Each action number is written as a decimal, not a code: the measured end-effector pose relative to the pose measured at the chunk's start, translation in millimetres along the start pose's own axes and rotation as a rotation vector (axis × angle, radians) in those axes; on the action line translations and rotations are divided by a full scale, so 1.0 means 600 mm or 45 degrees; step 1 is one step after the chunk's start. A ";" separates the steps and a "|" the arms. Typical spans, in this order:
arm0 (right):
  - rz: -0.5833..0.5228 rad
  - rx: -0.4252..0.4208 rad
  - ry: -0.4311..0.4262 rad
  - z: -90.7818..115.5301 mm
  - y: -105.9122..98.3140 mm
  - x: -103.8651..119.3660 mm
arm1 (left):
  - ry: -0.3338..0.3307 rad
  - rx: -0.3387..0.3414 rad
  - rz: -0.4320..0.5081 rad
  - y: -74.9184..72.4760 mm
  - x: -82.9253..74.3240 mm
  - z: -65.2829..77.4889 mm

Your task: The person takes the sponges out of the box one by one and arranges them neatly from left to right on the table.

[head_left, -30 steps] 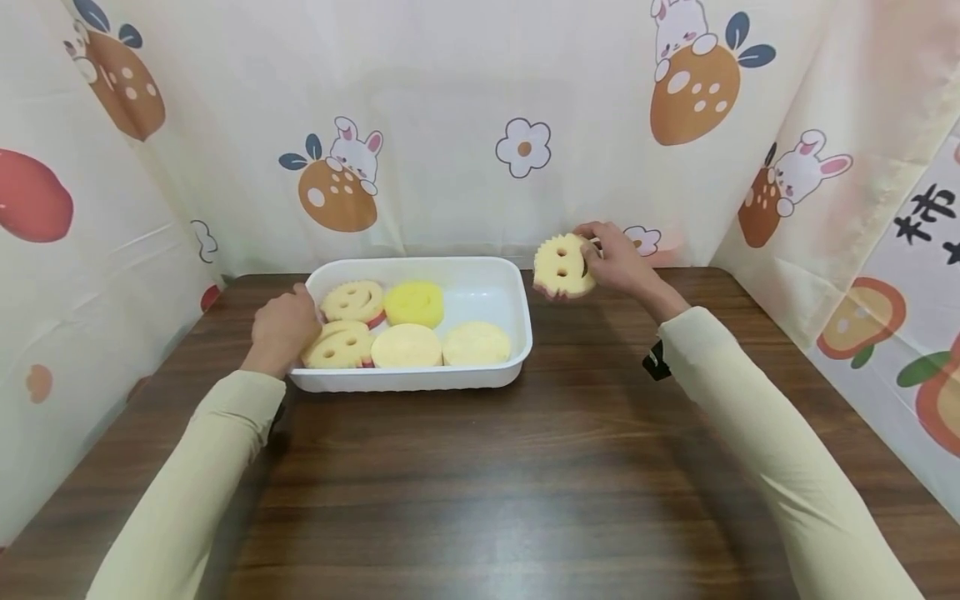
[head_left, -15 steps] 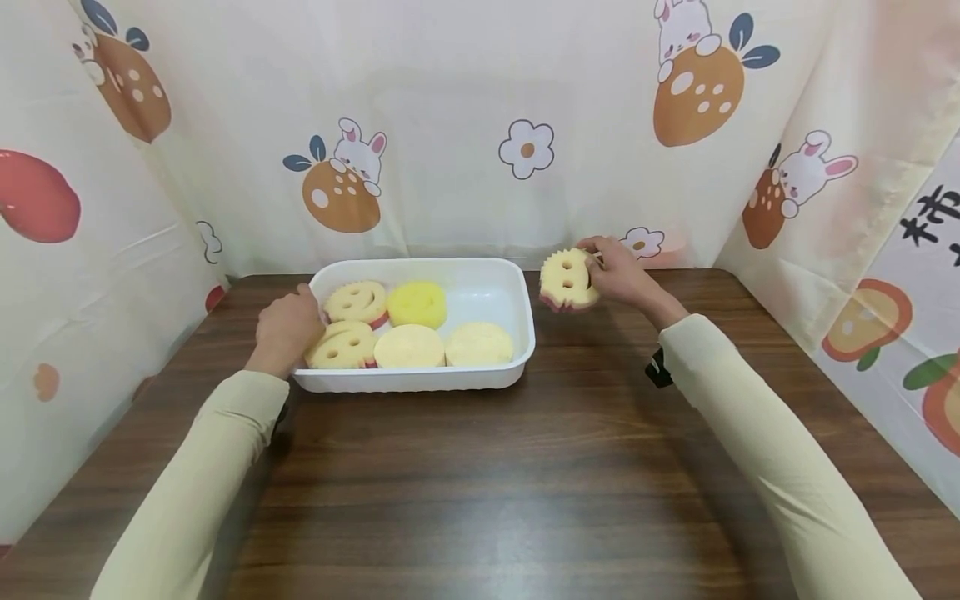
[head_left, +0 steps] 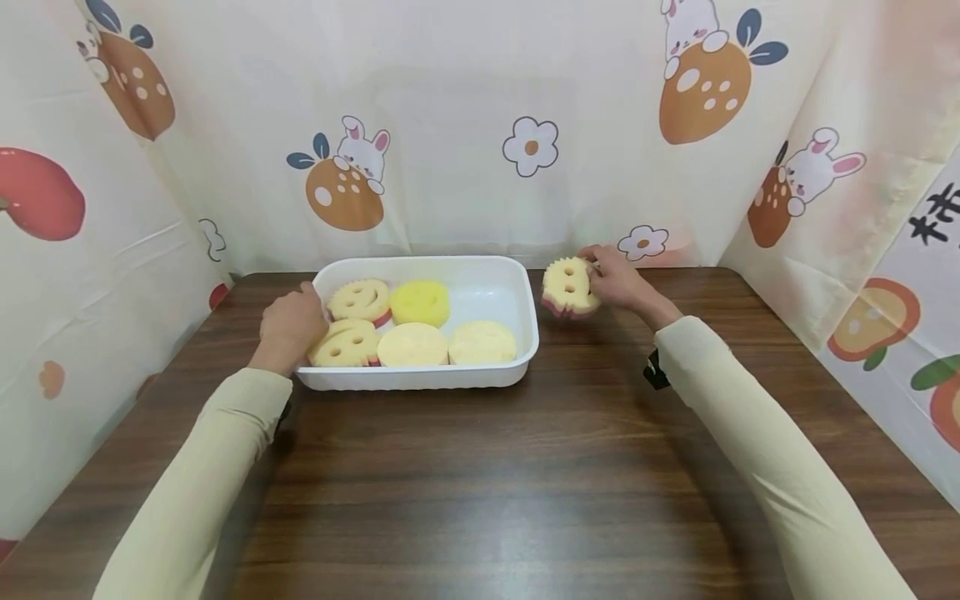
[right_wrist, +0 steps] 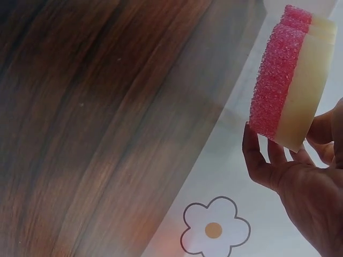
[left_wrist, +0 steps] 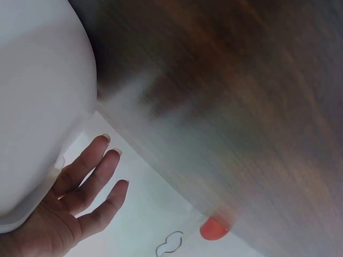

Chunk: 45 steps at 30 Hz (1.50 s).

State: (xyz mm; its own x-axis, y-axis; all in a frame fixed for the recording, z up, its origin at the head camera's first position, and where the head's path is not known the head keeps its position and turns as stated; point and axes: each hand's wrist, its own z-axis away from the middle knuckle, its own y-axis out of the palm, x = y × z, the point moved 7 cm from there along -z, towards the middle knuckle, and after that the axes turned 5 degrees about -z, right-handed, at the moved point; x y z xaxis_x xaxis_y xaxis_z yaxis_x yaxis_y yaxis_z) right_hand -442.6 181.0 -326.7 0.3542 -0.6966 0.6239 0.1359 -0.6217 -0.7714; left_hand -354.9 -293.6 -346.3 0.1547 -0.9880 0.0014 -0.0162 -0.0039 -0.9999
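Note:
My right hand (head_left: 617,277) pinches a round smiley-face sponge (head_left: 564,287) with a notched edge, to the right of the white tray (head_left: 525,358). In the right wrist view this sponge (right_wrist: 304,85) shows a pink scouring layer and a pale yellow layer, held upright above the table. My left hand (head_left: 292,325) grips the tray's left rim, its thumb hidden in the head view. From the left wrist, three fingers of the left hand (left_wrist: 80,203) spread outside the tray wall. Inside the tray lie smiley sponges (head_left: 360,300), a bright yellow sponge (head_left: 420,302) and plain pale round sponges (head_left: 412,345).
A dark wood-grain table (head_left: 465,475) carries the tray near its back edge. Patterned curtain cloth (head_left: 450,125) with rabbits, fruit and flowers hangs behind and along both sides. The tray's back right part shows bare white floor (head_left: 491,304).
My right hand has lowered the smiley-face sponge slightly and shifted it a little to the right. The left hand stays on the tray rim, and the view has drifted slightly.

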 end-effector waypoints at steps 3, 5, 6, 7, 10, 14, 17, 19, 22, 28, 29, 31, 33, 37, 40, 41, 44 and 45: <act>0.011 0.012 0.002 -0.001 0.007 -0.005 | 0.000 0.004 0.000 -0.001 -0.002 -0.001; 0.027 0.012 -0.004 -0.002 0.011 -0.008 | -0.001 0.006 0.004 -0.001 -0.001 -0.001; 0.032 0.015 -0.004 -0.002 0.013 -0.009 | -0.002 0.006 0.004 0.000 -0.001 -0.001; 0.034 0.019 -0.004 -0.002 0.015 -0.009 | -0.002 0.005 0.004 0.000 -0.001 -0.001; 0.036 0.033 0.005 -0.001 0.021 -0.014 | -0.004 0.009 0.012 0.003 0.001 -0.002; 0.039 0.057 0.020 -0.002 0.030 -0.023 | -0.013 0.010 0.032 0.009 0.003 -0.003; 0.055 0.080 0.024 -0.003 0.038 -0.028 | -0.023 0.003 0.043 0.011 0.006 -0.003; 0.066 0.095 0.021 -0.004 0.042 -0.030 | -0.026 -0.002 0.043 0.012 0.007 -0.003; 0.081 0.107 0.042 -0.005 0.044 -0.033 | -0.022 -0.006 0.044 0.011 0.005 -0.002; 0.097 0.112 0.077 -0.009 0.043 -0.035 | -0.014 0.016 0.045 0.006 0.000 -0.001; 0.097 0.119 0.075 -0.010 0.043 -0.034 | -0.015 0.019 0.045 0.005 0.000 -0.001; 0.100 0.131 0.075 -0.010 0.045 -0.033 | -0.016 0.019 0.047 0.004 -0.001 0.000; 0.106 0.143 0.077 -0.010 0.046 -0.033 | -0.012 0.013 0.051 0.002 -0.003 0.000; 0.120 0.151 0.088 -0.009 0.047 -0.034 | -0.005 0.001 0.058 0.001 -0.004 -0.001; 0.122 0.152 0.081 -0.008 0.047 -0.030 | -0.006 0.002 0.057 0.003 -0.002 -0.002; 0.125 0.153 0.075 -0.008 0.047 -0.029 | -0.005 0.001 0.056 0.003 -0.001 -0.003; 0.120 0.152 0.059 -0.009 0.050 -0.025 | -0.007 0.009 0.049 0.004 0.000 -0.004; 0.120 0.152 0.058 -0.009 0.051 -0.026 | -0.011 0.013 0.047 0.004 0.001 -0.005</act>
State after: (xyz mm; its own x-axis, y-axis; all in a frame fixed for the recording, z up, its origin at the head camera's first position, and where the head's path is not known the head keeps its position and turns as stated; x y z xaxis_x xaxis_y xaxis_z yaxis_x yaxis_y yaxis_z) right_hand -449.1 170.6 -359.5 0.3289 -0.7669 0.5511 0.2140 -0.5079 -0.8344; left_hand -357.9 -294.5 -348.4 0.1625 -0.9860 -0.0358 -0.0118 0.0344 -0.9993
